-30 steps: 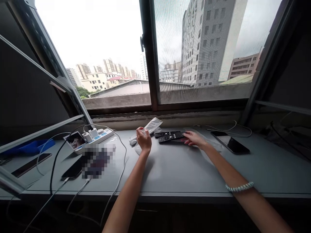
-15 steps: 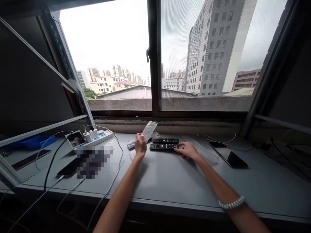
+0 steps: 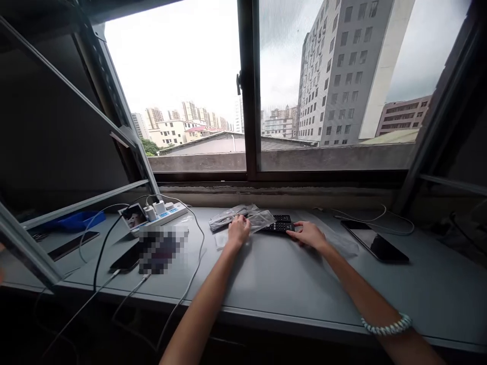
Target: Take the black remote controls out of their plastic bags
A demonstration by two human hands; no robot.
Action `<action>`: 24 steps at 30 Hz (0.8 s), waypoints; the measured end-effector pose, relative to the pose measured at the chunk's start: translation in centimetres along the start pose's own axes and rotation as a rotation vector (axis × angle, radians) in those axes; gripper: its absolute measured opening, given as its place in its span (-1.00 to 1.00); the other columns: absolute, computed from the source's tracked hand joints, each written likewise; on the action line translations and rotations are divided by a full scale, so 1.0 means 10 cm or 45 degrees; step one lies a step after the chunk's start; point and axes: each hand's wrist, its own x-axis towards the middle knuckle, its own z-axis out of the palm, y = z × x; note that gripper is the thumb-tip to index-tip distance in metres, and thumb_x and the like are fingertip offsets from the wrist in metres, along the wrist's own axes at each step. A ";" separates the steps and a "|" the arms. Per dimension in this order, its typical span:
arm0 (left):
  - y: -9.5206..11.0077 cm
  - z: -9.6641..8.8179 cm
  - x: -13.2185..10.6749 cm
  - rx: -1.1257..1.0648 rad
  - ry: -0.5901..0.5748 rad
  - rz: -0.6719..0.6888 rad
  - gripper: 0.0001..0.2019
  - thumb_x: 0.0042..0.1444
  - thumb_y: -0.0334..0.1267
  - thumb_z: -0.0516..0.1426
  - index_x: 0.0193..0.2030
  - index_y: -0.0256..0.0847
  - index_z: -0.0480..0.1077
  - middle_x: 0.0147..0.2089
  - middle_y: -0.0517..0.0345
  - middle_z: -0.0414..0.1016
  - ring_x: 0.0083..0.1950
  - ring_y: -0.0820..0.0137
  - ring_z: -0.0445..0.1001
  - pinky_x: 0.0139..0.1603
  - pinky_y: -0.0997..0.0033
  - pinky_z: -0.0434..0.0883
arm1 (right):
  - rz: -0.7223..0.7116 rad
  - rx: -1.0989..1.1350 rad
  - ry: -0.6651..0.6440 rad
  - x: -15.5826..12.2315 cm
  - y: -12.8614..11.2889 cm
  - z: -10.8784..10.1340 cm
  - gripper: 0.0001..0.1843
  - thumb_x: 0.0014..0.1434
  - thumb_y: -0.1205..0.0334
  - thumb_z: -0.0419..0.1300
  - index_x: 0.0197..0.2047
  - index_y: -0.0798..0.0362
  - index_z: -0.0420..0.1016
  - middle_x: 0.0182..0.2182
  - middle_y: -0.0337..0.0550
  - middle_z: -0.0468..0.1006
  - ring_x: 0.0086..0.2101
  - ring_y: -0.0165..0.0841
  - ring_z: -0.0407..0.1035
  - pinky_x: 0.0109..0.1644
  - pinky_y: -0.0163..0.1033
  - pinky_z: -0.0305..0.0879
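In the head view, a clear bag is pinched by the fingers of the left hand. The near remote, laid on the counter beside a second remote, is gripped at its right end by the right hand.

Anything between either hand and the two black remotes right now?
Yes, on the left: a clear plastic sleeve lies between the left hand and the remotes, overlapping their left ends in view. Nothing visible separates the right hand from the nearer remote's right end.
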 end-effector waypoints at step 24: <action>0.50 0.16 -0.39 0.096 -0.276 0.824 -0.65 0.30 -0.13 -0.17 0.04 -0.16 0.31 -0.30 0.01 0.49 -0.27 0.26 0.47 -0.23 0.31 0.37 | -0.798 -0.286 0.354 -0.25 -0.29 0.09 -0.67 0.19 0.03 -0.02 -0.39 -0.05 0.52 -0.31 -0.16 0.56 -0.20 -0.26 0.38 -0.06 -0.21 0.16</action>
